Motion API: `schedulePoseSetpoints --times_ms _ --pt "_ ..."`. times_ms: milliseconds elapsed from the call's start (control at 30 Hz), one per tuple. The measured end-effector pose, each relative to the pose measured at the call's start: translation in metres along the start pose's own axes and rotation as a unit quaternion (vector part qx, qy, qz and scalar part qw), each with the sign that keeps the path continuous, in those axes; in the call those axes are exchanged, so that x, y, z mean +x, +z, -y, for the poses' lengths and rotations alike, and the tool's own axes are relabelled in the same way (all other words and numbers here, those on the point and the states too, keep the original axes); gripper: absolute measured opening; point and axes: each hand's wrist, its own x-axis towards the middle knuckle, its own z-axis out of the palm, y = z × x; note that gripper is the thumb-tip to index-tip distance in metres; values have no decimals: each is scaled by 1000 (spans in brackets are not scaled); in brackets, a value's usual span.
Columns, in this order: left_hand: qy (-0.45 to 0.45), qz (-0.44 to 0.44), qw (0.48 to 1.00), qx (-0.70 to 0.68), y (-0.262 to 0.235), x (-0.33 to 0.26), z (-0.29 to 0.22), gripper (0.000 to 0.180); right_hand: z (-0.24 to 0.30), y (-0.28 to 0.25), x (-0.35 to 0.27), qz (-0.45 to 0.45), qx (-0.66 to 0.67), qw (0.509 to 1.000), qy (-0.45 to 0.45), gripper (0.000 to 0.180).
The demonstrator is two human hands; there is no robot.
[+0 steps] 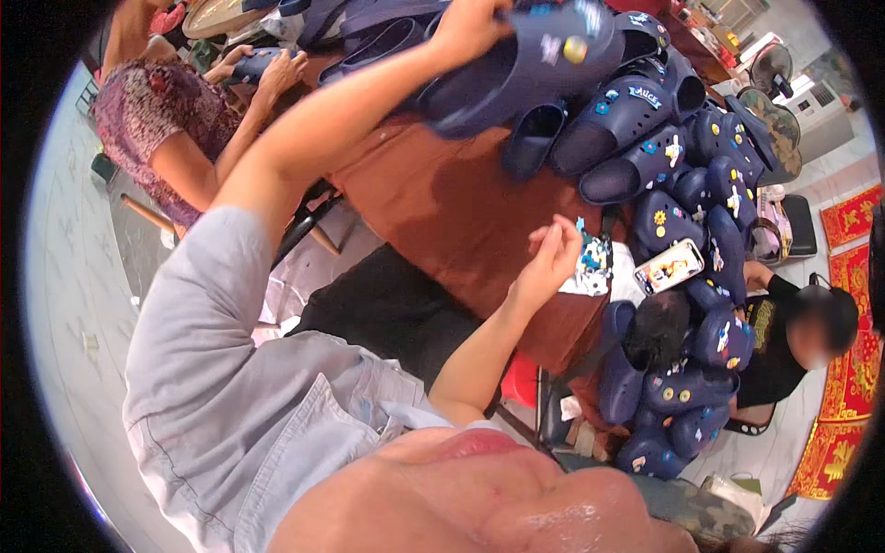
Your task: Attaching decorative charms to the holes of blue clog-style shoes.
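My left hand reaches to the far edge of the table, its fingers closed on a dark blue clog. The clog is smeared by motion and carries small charms on its upper. My right hand is over the table's right side, fingers bent together. A small blue shoe charm shows at its fingertips. Just beside that hand lies a white bag with many small blue, white and black charms. More dark blue clogs, several with charms fitted, are heaped close by.
A brown cloth covers the table. A lit phone leans among the clogs on the right. At the left, another person handles a dark blue clog. A person in black sits at the right. A fan stands behind.
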Motion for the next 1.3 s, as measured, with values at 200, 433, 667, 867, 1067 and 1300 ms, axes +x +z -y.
schedulePoseSetpoints --times_ms 200,433,667,867,1067,1300 --pt "-196 126 972 -4 -59 -188 -83 27 18 32 -25 62 -140 984 -95 41" --pt "-225 214 951 5 -40 -265 -132 42 -42 -22 -36 64 -407 905 -108 29" --pt "-234 281 930 20 -35 -264 -122 47 -14 -9 -21 14 -487 871 61 64" --pt "-254 288 923 12 -27 -262 -117 53 -36 5 7 57 -575 805 133 65" --pt "-250 296 922 23 -24 -259 -115 52 -52 -5 0 39 -501 864 26 29" --pt "-239 295 924 33 -24 -258 -117 53 -64 -16 9 85 -468 879 -20 27"
